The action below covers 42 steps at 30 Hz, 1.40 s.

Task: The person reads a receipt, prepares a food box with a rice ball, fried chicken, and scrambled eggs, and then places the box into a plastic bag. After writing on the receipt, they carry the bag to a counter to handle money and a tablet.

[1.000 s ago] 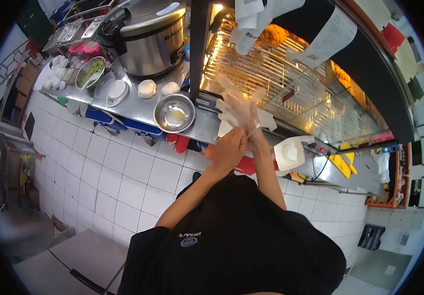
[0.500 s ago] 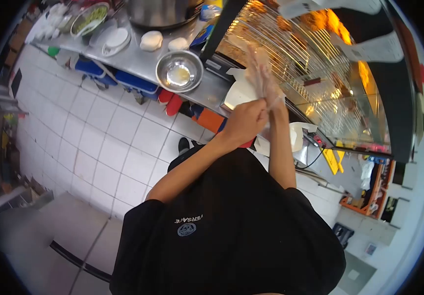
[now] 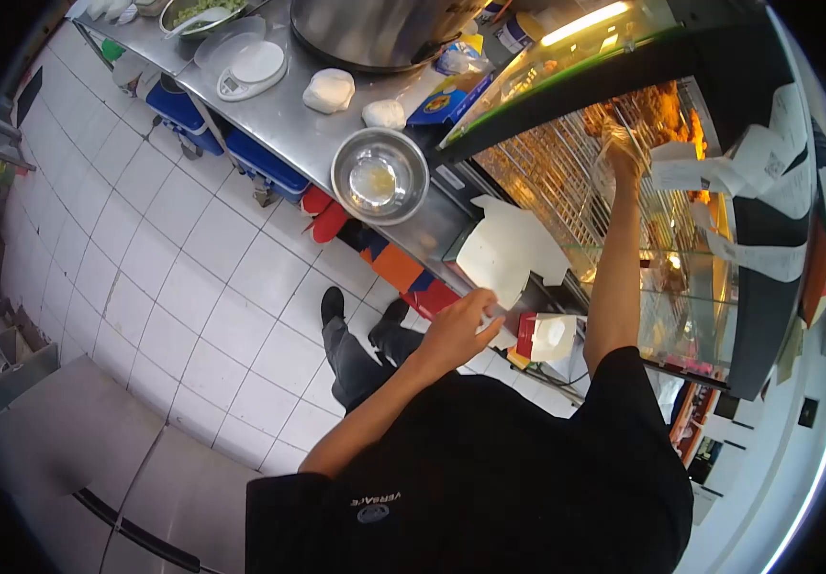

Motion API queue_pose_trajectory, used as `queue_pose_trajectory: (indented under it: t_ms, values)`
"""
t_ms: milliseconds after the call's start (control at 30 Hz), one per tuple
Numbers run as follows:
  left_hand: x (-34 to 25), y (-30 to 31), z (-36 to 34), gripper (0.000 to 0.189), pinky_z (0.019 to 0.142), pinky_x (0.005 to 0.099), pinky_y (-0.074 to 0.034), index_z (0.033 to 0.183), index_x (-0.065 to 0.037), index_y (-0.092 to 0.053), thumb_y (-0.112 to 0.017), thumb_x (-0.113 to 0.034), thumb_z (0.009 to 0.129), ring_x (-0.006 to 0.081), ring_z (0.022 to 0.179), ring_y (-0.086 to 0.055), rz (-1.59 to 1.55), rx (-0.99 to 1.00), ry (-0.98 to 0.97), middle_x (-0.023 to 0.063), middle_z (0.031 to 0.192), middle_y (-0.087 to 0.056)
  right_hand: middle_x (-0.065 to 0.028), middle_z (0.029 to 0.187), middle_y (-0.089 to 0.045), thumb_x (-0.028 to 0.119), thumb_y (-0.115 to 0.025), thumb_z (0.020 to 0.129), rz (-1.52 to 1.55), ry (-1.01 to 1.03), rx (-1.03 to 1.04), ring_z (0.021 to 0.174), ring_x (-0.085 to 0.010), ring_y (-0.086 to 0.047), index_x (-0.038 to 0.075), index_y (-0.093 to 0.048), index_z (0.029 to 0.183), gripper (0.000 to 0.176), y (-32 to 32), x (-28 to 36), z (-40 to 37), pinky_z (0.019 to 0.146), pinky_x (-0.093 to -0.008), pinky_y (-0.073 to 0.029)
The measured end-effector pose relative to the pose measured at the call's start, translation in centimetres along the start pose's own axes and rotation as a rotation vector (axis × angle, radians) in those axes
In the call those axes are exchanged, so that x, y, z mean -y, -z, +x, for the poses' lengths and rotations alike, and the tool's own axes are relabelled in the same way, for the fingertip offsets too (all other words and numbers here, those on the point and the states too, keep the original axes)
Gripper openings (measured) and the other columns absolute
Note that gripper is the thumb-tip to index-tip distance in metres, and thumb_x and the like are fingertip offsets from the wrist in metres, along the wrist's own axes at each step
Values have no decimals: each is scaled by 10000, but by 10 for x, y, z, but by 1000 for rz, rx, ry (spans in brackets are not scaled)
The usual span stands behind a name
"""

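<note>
My right hand (image 3: 624,151), in a clear plastic glove, reaches into the lit glass food cabinet (image 3: 537,177). Its fingers are closed beside browned fried food (image 3: 657,105) on the wire rack (image 3: 566,153); what they grip is too small to make out. My left hand (image 3: 461,330) is bare and hovers near the front edge of the counter, thumb and fingers loosely bent and apart. Just beyond it an open white takeaway box (image 3: 499,253) stands with its flaps spread. A smaller red and white box (image 3: 547,337) sits to its right.
On the steel counter (image 3: 289,134) are a metal bowl (image 3: 379,177), two white wrapped lumps, a white kitchen scale (image 3: 255,72), a large pot (image 3: 365,29) and a bowl of chopped greens (image 3: 202,14). Blue bins (image 3: 183,115) stand below. Paper slips (image 3: 758,172) hang from the cabinet.
My hands were together at the gloved wrist and have separated. The right hand has moved forward into the cabinet; the left has drawn back toward my body. My view has shifted.
</note>
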<state>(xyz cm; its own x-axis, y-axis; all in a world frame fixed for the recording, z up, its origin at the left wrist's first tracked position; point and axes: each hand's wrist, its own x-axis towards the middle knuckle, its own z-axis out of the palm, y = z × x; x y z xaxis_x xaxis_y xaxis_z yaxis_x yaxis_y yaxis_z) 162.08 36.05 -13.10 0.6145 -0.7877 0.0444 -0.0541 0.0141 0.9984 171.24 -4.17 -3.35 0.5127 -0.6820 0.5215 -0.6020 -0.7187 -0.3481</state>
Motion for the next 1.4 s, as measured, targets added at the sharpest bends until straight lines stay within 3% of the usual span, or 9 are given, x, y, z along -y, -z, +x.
queue_pose_trajectory:
  t_ms: [267,733,900,1033,1133,1167,1233,1333,1400]
  values:
    - [22,12,0,265,687,376,-540,1058,-16,-550,-666,-178,883,261,756,-687,-36,-119,133,117,847,-671,-202,1149,-621,422,-631,882,-143,-22,-88,1024,-354,-614,31,-592,1173,489,-17,-14,28,927,-423,-460]
    - [1,9,19,277,666,309,-525,1092,1,-550,-674,-149,895,195,713,-662,7,4,63,89,821,-659,-192,998,-675,378,-650,852,-465,154,317,900,-342,-661,27,-606,1091,428,-5,-19,-28,865,-420,-489]
    - [-27,10,27,286,723,283,-502,1144,5,-531,-657,-103,911,143,795,-632,-110,-184,-40,63,859,-638,-149,811,-658,300,-780,748,-63,-123,-189,716,-356,-635,32,-584,986,409,53,64,-136,749,-411,-498]
    - [-72,2,54,295,766,287,-451,1120,-4,-520,-684,-49,879,134,797,-522,-53,-303,-257,53,882,-570,-154,871,-607,237,-806,736,236,-209,-150,797,-332,-599,24,-527,1013,447,115,87,-208,742,-415,-480]
    - [-117,-32,87,315,793,328,-405,1030,-29,-514,-740,-47,812,181,840,-492,64,-192,-543,55,894,-518,-107,847,-524,276,-796,764,438,-363,15,846,-282,-544,38,-480,1009,466,142,68,-269,759,-421,-443]
    - [-136,-51,99,341,805,372,-382,990,-45,-518,-777,-109,778,230,839,-487,202,-140,-629,68,865,-502,-99,886,-554,179,-778,795,402,-143,-9,797,-239,-563,49,-432,1028,437,136,49,-299,719,-366,-475]
    - [-141,-97,136,361,812,411,-365,965,-61,-548,-795,-234,767,270,850,-504,343,-139,-747,80,856,-511,-96,902,-584,76,-772,802,918,-603,-66,784,-198,-604,94,-371,1042,467,144,48,-334,667,-286,-496]
    - [-118,-137,184,301,809,442,-361,906,-88,-557,-762,-263,772,286,866,-539,494,-193,-809,82,870,-553,-99,885,-607,19,-777,789,1314,-1068,-140,803,-188,-645,138,-338,1044,522,181,12,-369,641,-228,-501]
    - [-119,-132,191,299,801,451,-360,874,-92,-559,-772,-262,751,281,872,-533,519,-139,-831,77,864,-552,-142,872,-646,47,-757,795,1303,-1057,-189,831,-208,-659,140,-350,1026,478,194,-33,-397,660,-282,-519]
